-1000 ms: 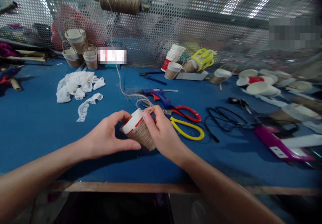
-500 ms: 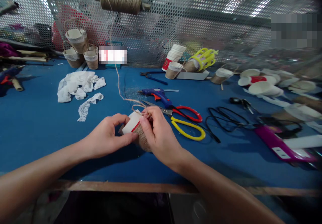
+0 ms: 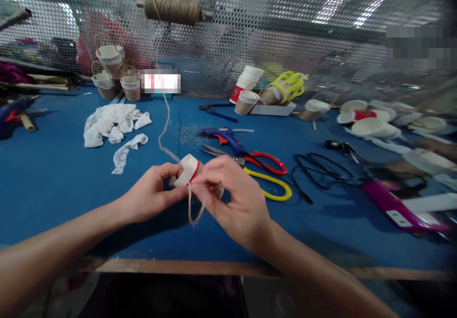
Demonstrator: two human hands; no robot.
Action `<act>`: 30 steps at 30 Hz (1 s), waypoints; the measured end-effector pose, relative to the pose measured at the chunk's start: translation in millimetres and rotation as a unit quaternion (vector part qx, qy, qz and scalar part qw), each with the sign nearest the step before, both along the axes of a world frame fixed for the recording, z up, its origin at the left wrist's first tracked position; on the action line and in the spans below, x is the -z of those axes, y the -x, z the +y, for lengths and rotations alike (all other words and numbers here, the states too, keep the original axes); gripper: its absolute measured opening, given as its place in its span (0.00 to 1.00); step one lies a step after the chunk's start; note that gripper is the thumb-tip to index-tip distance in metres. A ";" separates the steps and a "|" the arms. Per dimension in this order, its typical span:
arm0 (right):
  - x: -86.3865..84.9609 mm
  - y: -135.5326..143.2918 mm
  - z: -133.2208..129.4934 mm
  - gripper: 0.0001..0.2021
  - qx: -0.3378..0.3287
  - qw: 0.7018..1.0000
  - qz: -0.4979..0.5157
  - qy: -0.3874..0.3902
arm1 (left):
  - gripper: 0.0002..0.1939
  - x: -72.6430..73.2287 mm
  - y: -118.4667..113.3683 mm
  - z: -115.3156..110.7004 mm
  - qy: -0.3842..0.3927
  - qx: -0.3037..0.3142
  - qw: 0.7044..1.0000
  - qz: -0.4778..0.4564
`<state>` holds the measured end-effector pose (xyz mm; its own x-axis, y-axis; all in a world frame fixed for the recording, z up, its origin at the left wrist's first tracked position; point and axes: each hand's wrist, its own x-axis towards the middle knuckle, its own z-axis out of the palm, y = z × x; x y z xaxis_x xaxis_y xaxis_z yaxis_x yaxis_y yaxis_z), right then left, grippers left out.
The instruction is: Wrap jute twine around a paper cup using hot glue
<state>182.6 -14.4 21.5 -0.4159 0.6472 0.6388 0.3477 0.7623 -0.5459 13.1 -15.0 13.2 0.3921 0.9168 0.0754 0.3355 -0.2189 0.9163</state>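
Observation:
A paper cup point(image 3: 188, 169) with a white rim and a red band lies tilted above the table, its lower part wrapped in twine and mostly hidden by my fingers. My left hand point(image 3: 157, 189) grips the cup at its rim end, thumb below and fingers behind. With its fingers pinched, my right hand point(image 3: 232, 194) holds the twine point(image 3: 191, 213) against the cup's near side, where a loop hangs down. From the cup the strand runs up to the twine spool point(image 3: 173, 9) on the mesh wall.
Just beyond my right hand lie scissors point(image 3: 266, 164) and a blue glue gun point(image 3: 223, 137). White lace point(image 3: 110, 123) is piled at left. Finished twine cups point(image 3: 130, 82) stand behind it. Cables point(image 3: 317, 168), a purple box point(image 3: 400, 208) and paper cups point(image 3: 374, 128) occupy the right.
My right hand has brought the twine from the cup's far side over to its near side, forming a hanging loop. The cup has turned slightly; my left hand keeps its hold.

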 end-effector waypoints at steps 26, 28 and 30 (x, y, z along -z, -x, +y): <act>-52.8 22.7 29.0 0.05 -0.032 0.957 -0.287 0.014 | 0.07 10.5 -2.8 -1.3 -0.048 -0.027 0.998 0.035; -62.8 24.7 28.3 0.04 -0.040 0.973 -0.217 0.065 | 0.08 10.5 -3.3 -1.1 -0.037 -0.025 0.998 0.035; -73.6 29.7 27.8 0.04 -0.075 0.981 -0.109 0.142 | 0.08 10.6 -4.1 -1.3 -0.038 -0.014 0.999 0.037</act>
